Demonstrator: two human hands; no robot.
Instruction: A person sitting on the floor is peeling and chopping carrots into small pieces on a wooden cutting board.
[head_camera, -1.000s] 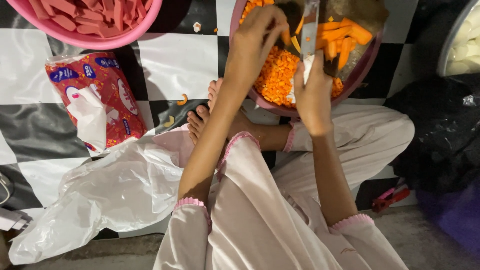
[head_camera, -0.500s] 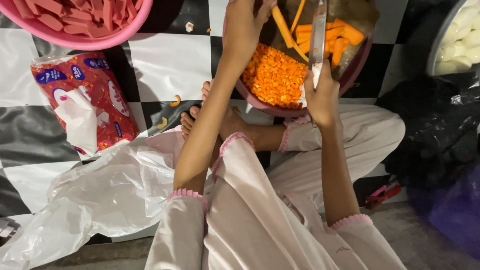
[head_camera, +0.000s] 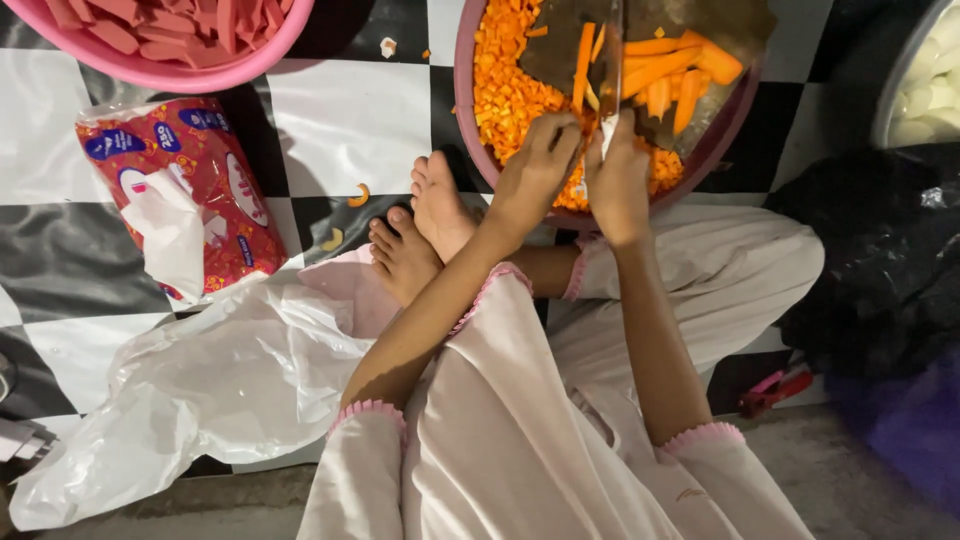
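I sit on the floor with a pink bowl (head_camera: 468, 120) in front of my crossed legs. It holds diced orange carrot (head_camera: 505, 85) on its left side and a dark cutting board (head_camera: 710, 30) with carrot sticks (head_camera: 665, 65) laid across it. My right hand (head_camera: 618, 180) grips the handle of a knife (head_camera: 606, 60) whose blade stands upright over the board. My left hand (head_camera: 535, 175) sits right beside it at the bowl's near rim, fingers curled on carrot pieces next to the blade.
A second pink bowl (head_camera: 200, 75) of red-pink strips stands at the top left. A red tissue packet (head_camera: 190, 190) and a crumpled white plastic bag (head_camera: 230, 380) lie on the checkered mat. A black bag (head_camera: 880, 260) and a metal pot (head_camera: 915, 80) sit at the right.
Both hands have come down from over the bowl to its near rim. The knife now stands over the board, and the view has shifted so the bowl sits more centred.
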